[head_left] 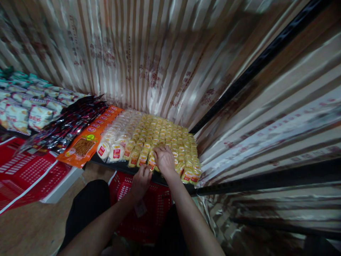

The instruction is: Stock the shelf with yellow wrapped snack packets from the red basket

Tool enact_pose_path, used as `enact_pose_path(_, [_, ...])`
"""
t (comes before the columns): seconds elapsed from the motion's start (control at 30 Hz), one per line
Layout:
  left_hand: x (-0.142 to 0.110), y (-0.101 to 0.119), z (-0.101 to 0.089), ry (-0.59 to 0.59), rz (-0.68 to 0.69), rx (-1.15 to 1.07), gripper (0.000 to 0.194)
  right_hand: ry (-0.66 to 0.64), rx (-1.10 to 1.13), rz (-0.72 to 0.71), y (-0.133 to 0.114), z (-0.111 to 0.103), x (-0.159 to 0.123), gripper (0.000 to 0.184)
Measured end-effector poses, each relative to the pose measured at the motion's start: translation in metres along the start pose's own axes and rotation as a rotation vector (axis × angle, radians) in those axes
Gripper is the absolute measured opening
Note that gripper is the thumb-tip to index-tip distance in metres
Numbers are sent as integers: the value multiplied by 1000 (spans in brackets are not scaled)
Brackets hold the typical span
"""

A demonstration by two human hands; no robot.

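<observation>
Rows of small yellow-wrapped snack packs (160,129) stand close together on a dark shelf (117,165). My left hand (141,181) is at the front edge, its curled fingers closed against a front pack with a red-and-white label. Just right of it, my right hand (164,160) reaches over the front rows, fingers bent down and closed around a yellow pack. Its fingertips are partly hidden among the packs. Left of the yellow rows lie clear-wrapped white round packs (116,152).
An orange snack bag (87,142), dark glossy packets (77,121) and white bags (39,115) continue along the shelf leftward. A red basket (122,202) sits below my hands, another red basket (29,170) to the left. Black shelf posts (239,81) and hanging plastic sheeting (149,53) enclose the right and back.
</observation>
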State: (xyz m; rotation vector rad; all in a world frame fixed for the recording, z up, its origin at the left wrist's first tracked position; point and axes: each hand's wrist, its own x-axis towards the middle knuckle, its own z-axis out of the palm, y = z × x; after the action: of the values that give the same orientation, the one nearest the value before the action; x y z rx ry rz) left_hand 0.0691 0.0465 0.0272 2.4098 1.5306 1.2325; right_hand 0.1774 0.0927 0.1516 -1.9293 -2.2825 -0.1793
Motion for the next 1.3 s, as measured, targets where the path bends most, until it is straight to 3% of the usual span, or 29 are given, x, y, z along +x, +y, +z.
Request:
enact_pose_path(0.27, [5, 2, -1, -1, 33, 34, 27, 49, 125, 76, 0, 14, 0, 20])
enact_pose_path(0.4, [9, 3, 0, 40, 47, 66, 23, 71, 182, 37, 1, 17, 1, 23])
enact_pose_path(0.57, [13, -1, 0, 91, 39, 69, 19, 312, 382, 107, 6, 15, -16, 30])
enact_pose_path(0.73, [11, -4, 2, 79, 5, 36, 24, 534, 461, 177, 4, 12, -66, 28])
enact_pose_path(0.83, [10, -3, 1, 17, -18, 14, 25, 462, 503, 209, -12, 24, -98, 30])
enact_pose_path(0.93, [9, -3, -1, -11, -40, -11, 27, 378, 500, 209, -30, 49, -115, 38])
enact_pose_path(1.1, [8, -7, -5, -19, -15, -33, 28, 339, 518, 254, -44, 81, -111, 45])
enact_pose_path(1.3, [7, -11, -1, -34, 15, -17, 29, 328, 511, 318, -49, 83, -98, 46])
